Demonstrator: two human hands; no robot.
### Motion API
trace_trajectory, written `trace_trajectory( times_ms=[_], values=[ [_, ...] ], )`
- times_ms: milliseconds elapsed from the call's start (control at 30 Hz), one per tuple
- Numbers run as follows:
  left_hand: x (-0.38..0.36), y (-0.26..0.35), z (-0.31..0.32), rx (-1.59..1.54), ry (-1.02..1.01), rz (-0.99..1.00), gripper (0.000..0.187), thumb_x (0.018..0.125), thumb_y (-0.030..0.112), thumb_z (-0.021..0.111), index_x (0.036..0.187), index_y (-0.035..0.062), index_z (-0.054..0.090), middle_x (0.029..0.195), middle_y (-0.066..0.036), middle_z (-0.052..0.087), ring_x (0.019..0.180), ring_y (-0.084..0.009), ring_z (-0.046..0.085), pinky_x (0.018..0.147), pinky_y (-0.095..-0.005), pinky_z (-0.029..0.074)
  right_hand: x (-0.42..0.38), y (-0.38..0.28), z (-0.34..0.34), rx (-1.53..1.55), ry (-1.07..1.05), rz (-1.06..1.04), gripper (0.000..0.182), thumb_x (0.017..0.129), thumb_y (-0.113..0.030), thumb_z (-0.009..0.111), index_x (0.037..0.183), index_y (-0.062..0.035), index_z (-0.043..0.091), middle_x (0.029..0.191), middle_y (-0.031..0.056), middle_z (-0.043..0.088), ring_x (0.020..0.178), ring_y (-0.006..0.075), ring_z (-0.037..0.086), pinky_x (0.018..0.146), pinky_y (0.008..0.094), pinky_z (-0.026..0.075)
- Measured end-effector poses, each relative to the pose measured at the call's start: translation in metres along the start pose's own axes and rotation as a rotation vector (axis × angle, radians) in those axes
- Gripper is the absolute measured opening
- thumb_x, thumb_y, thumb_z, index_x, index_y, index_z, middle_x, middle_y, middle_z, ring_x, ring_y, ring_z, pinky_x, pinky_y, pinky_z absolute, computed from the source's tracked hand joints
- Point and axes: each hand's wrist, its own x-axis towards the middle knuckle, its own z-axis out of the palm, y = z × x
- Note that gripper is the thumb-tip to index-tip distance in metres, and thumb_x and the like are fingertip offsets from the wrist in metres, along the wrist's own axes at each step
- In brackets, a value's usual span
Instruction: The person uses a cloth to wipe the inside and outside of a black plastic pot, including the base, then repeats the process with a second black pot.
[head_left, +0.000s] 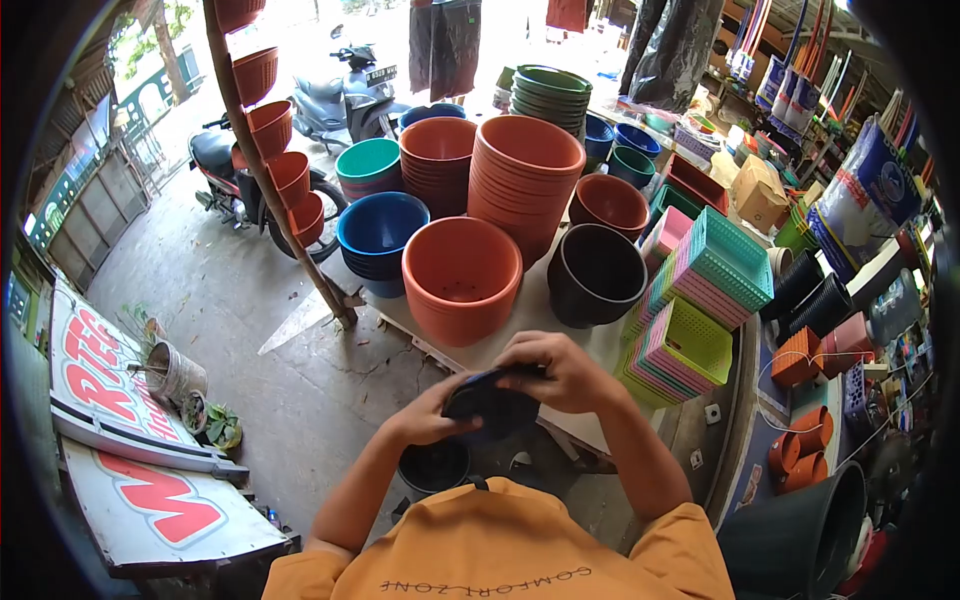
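The left hand [430,416] and right hand [562,370] grip a dark item [490,408] near the edge of the desk [534,312], where orange pots [462,318], a black pot [597,285] and stacked baskets [690,350] crowd together, a dark bucket [436,472] lower down.

Dk obj [496,408] part-hid by R hand [562,370], type unclear

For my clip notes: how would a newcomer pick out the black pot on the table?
Find the pale table crowded with pots. Just beyond the person's right hand, the black pot stands between the front orange pot and the yellow-green basket. Its plain black colour sets it apart from the orange pot and the reddish-brown pot behind it.
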Motion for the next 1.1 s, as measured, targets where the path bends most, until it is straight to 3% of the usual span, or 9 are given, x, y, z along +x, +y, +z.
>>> trace_trajectory(
  times_ms=[67, 133, 200, 400, 533, 633, 667, 833, 1100],
  values=[
    [-0.005, -0.042, -0.005, -0.022, -0.167, -0.232, 0.041, 0.088, 0.018, 0.072, 0.122, 0.0022, 0.057, 0.108, -0.001, 0.061, 0.102, -0.0117, 0.054, 0.092, -0.0278, 0.044, 0.007, -0.002, -0.007, -0.028, 0.004, -0.036, 0.018, 0.083, -0.003, 0.07, 0.101, 0.0003, 0.068, 0.091, 0.0122, 0.065, 0.084, 0.0228, 0.062, 0.075, 0.0319, 0.049],
    [-0.007, -0.057, 0.001, -0.044, -0.216, -0.224, 0.04, 0.092, 0.021, 0.067, 0.126, 0.001, 0.056, 0.114, 0.0, 0.061, 0.105, -0.0115, 0.055, 0.093, -0.0289, 0.044, 0.013, -0.004, -0.015, -0.118, 0.106, -0.037, 0.017, 0.084, -0.003, 0.069, 0.101, 0.001, 0.067, 0.091, 0.0124, 0.068, 0.082, 0.0229, 0.064, 0.076, 0.0324, 0.05],
    [-0.009, -0.067, 0.01, -0.405, -0.166, -0.405, 0.044, 0.094, 0.021, 0.064, 0.13, 0.0007, 0.053, 0.117, -0.003, 0.063, 0.108, -0.0132, 0.057, 0.095, -0.0308, 0.046, 0.019, -0.003, -0.025, -0.131, 0.135, 0.014, 0.018, 0.085, -0.002, 0.068, 0.103, 0.001, 0.067, 0.091, 0.0127, 0.069, 0.084, 0.0212, 0.065, 0.077, 0.0318, 0.051],
    [-0.002, -0.063, 0.042, -0.653, 0.153, -0.559, 0.041, 0.092, 0.019, 0.063, 0.128, 0.001, 0.054, 0.121, -0.01, 0.063, 0.107, -0.0222, 0.063, 0.096, -0.0378, 0.05, 0.028, 0.022, -0.038, -0.174, 0.241, 0.035, 0.021, 0.088, 0.001, 0.063, 0.109, 0.0005, 0.066, 0.099, 0.0133, 0.071, 0.092, 0.0159, 0.067, 0.082, 0.0303, 0.052],
    [0.008, -0.06, 0.045, -0.804, 0.27, -0.543, 0.043, 0.094, 0.024, 0.061, 0.129, 0.002, 0.053, 0.123, -0.012, 0.063, 0.11, -0.0247, 0.063, 0.098, -0.0408, 0.049, 0.018, 0.028, -0.025, -0.157, 0.249, 0.058, 0.021, 0.086, 0.003, 0.063, 0.107, 0.0006, 0.066, 0.103, 0.0148, 0.07, 0.096, 0.0214, 0.068, 0.085, 0.0323, 0.052],
    [0.017, -0.047, 0.041, -1.003, 0.357, -0.516, 0.048, 0.097, 0.034, 0.054, 0.133, 0.0024, 0.05, 0.127, -0.014, 0.061, 0.112, -0.0272, 0.062, 0.101, -0.0433, 0.047, 0.002, 0.041, 0.0, -0.374, 0.25, -0.172, 0.025, 0.082, 0.002, 0.064, 0.107, -0.0032, 0.066, 0.11, 0.0147, 0.069, 0.107, 0.0293, 0.065, 0.093, 0.0384, 0.049],
    [0.019, -0.043, 0.04, -1.058, 0.369, -0.38, 0.055, 0.097, 0.044, 0.048, 0.133, 0.0026, 0.049, 0.127, -0.014, 0.06, 0.113, -0.0274, 0.061, 0.103, -0.0438, 0.045, -0.005, 0.042, 0.011, -0.435, 0.232, -0.191, 0.027, 0.081, 0.001, 0.065, 0.108, -0.0048, 0.066, 0.114, 0.0139, 0.068, 0.111, 0.0308, 0.063, 0.096, 0.0406, 0.047],
    [0.024, -0.038, 0.029, -1.17, 0.375, -0.118, 0.079, 0.093, 0.07, 0.032, 0.133, 0.0044, 0.05, 0.128, -0.014, 0.059, 0.119, -0.028, 0.056, 0.108, -0.0433, 0.038, -0.029, 0.051, 0.067, -0.613, 0.216, -0.132, 0.028, 0.083, -0.006, 0.065, 0.111, -0.0083, 0.066, 0.124, 0.0085, 0.064, 0.122, 0.0249, 0.057, 0.103, 0.0416, 0.042],
    [0.024, -0.041, 0.021, -1.067, 0.423, -0.165, 0.062, 0.096, 0.057, 0.042, 0.127, 0.0046, 0.054, 0.12, -0.013, 0.063, 0.108, -0.0279, 0.062, 0.101, -0.0416, 0.046, -0.037, 0.063, 0.097, -0.739, 0.178, -0.15, 0.028, 0.087, -0.015, 0.063, 0.114, -0.0087, 0.067, 0.129, 0.0084, 0.063, 0.125, 0.0236, 0.055, 0.106, 0.0414, 0.04]
  ],
)
